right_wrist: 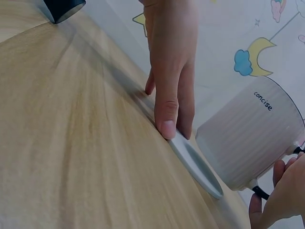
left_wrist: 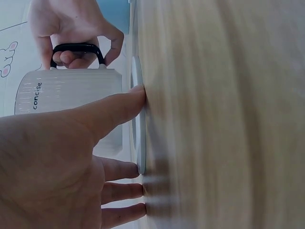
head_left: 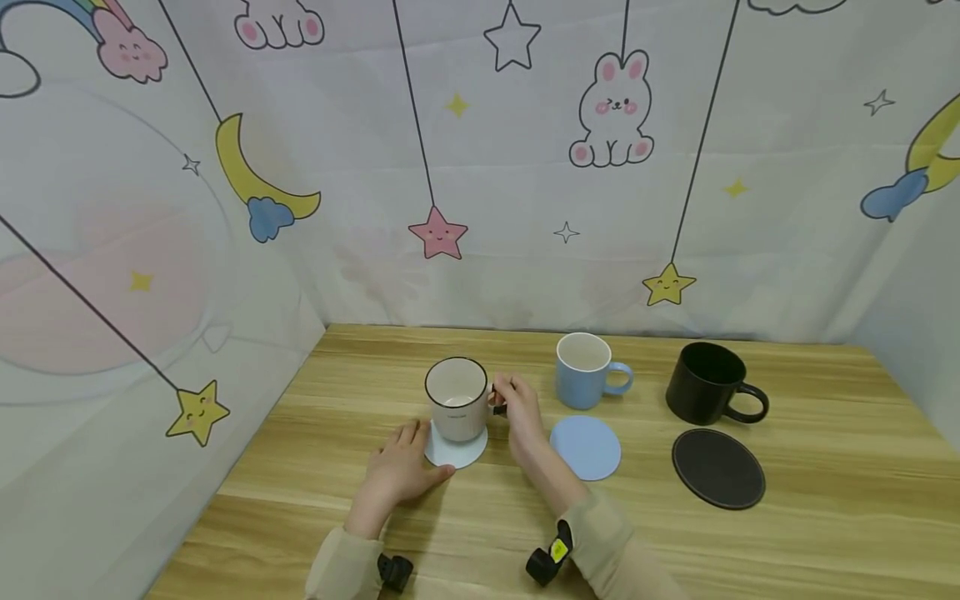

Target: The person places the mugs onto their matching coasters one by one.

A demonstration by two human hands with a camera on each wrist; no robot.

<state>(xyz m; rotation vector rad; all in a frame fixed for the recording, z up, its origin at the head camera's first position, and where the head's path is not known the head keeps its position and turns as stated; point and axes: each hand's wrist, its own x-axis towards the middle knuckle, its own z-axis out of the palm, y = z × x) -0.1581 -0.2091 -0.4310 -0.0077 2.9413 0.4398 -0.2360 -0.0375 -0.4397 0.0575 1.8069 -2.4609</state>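
My right hand (head_left: 521,412) grips the black handle of a white mug (head_left: 459,408) with a dark rim and the word "concise" on its side. The mug hangs just above a white round coaster (head_left: 456,454); both wrist views show a narrow gap beneath it. My left hand (head_left: 401,467) rests at the coaster's left and near edge. Its thumb (left_wrist: 119,107) and index fingertip touch the rim, with the fingers spread and fairly straight. The other left fingertips reach the wooden table (left_wrist: 214,119) beside the coaster.
Right of the white mug stands a blue mug (head_left: 581,379), with a light blue coaster (head_left: 587,448) in front. Farther right, a black mug (head_left: 701,387) stands behind a black coaster (head_left: 717,468). A patterned cloth (head_left: 525,183) hangs behind the table.
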